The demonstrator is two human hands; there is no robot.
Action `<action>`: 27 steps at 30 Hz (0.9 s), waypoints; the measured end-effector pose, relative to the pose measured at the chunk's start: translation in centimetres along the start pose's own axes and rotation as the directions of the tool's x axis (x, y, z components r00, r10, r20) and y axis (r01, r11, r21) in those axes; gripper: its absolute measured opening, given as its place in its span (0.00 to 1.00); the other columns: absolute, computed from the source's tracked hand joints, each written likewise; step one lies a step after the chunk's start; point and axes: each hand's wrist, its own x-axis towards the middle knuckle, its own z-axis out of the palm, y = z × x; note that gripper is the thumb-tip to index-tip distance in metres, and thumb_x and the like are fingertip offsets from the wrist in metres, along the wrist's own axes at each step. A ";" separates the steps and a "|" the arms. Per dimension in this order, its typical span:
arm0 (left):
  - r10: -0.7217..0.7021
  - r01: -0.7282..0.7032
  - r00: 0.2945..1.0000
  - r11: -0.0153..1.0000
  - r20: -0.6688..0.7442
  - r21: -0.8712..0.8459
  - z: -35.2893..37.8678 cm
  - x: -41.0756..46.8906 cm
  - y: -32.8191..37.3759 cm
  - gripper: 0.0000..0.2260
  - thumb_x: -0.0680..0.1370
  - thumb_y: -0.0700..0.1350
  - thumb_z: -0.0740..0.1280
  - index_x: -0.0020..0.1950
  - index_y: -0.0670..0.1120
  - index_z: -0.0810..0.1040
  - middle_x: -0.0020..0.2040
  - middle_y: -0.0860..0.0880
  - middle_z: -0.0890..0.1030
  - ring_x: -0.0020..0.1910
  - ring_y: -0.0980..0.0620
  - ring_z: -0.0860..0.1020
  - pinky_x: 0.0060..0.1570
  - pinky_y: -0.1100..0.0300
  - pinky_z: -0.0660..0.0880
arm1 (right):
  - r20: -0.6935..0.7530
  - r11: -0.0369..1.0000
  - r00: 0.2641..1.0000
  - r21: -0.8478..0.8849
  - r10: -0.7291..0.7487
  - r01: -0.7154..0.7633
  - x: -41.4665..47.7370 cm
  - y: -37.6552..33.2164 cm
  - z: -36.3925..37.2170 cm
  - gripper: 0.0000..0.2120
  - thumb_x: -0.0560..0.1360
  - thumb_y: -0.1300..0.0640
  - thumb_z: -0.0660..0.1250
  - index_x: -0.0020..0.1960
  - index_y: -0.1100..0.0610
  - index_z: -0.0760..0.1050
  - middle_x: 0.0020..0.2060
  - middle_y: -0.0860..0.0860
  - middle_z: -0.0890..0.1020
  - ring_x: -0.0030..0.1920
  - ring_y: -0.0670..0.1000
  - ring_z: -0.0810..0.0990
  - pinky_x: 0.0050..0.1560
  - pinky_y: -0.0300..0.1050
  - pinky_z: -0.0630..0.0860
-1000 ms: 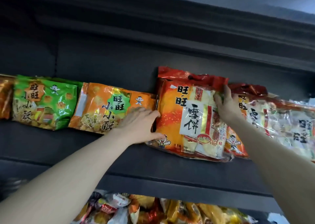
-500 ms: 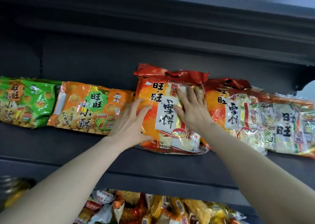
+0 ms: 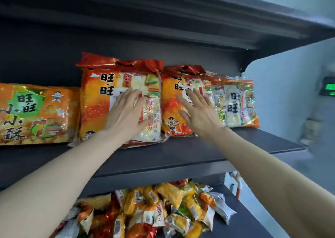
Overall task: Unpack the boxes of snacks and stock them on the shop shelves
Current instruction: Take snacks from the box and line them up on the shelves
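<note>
A large orange-and-red rice cracker bag (image 3: 101, 100) stands upright on the dark shelf (image 3: 181, 152). My left hand (image 3: 126, 114) lies flat against its front with straight fingers. A second matching bag (image 3: 170, 107) stands right beside it, and my right hand (image 3: 199, 112) is spread open over its front; whether it touches the bag I cannot tell. A third clear-fronted cracker bag (image 3: 235, 103) leans at the right end of the row. Neither hand grips anything.
An orange snack bag (image 3: 38, 114) stands to the left on the same shelf. The shelf below holds a heap of several small wrapped snacks (image 3: 154, 210). Another dark shelf (image 3: 163, 29) hangs overhead. A grey wall with a green-lit device (image 3: 328, 87) is at the right.
The view has shifted right and closer. My left hand moved from the bag's left edge onto its front. My right hand moved from the first bag over to the second.
</note>
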 end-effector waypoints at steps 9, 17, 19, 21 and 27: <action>0.098 -0.095 0.992 0.995 0.078 -0.043 4.7 9.2 15.8 0.37 0.76 0.60 0.66 0.79 0.47 0.55 0.79 0.45 0.54 0.78 0.44 0.52 0.75 0.49 0.55 | 0.033 0.983 0.988 -0.109 0.151 -0.147 -5.4 19.9 -1.3 0.34 0.81 0.46 0.62 0.81 0.43 0.47 0.80 0.55 0.51 0.80 0.60 0.49 0.75 0.63 0.56; 0.100 -0.118 0.973 0.990 0.208 0.075 11.1 17.3 26.5 0.45 0.75 0.61 0.68 0.80 0.46 0.45 0.80 0.42 0.45 0.79 0.41 0.45 0.77 0.45 0.46 | 0.247 0.988 0.957 -0.080 0.152 -0.136 -5.5 32.6 0.6 0.53 0.74 0.44 0.73 0.77 0.38 0.31 0.80 0.57 0.42 0.80 0.60 0.44 0.74 0.62 0.61; 0.083 -0.121 0.961 0.984 0.264 0.132 12.4 18.9 27.7 0.47 0.74 0.62 0.68 0.80 0.45 0.42 0.79 0.40 0.41 0.78 0.40 0.42 0.77 0.44 0.43 | 0.299 0.993 0.948 -0.071 0.107 -0.089 -4.6 33.9 2.2 0.53 0.73 0.42 0.73 0.79 0.40 0.34 0.80 0.55 0.39 0.80 0.60 0.41 0.75 0.62 0.58; 0.055 -0.119 0.948 0.975 0.314 0.189 13.7 20.2 28.5 0.52 0.72 0.64 0.68 0.79 0.44 0.38 0.78 0.39 0.37 0.78 0.38 0.39 0.76 0.44 0.40 | 0.312 0.997 0.949 -0.065 0.048 -0.030 -3.7 34.8 4.2 0.53 0.72 0.39 0.73 0.80 0.41 0.36 0.80 0.54 0.37 0.79 0.60 0.38 0.75 0.65 0.57; -0.013 -0.085 0.943 0.956 0.331 0.280 16.8 22.3 30.1 0.57 0.71 0.64 0.71 0.77 0.44 0.30 0.75 0.37 0.30 0.75 0.34 0.34 0.75 0.38 0.45 | 0.275 0.999 0.961 -0.031 -0.009 0.018 -1.1 36.0 8.7 0.55 0.73 0.41 0.72 0.78 0.42 0.30 0.77 0.53 0.30 0.78 0.62 0.34 0.76 0.66 0.54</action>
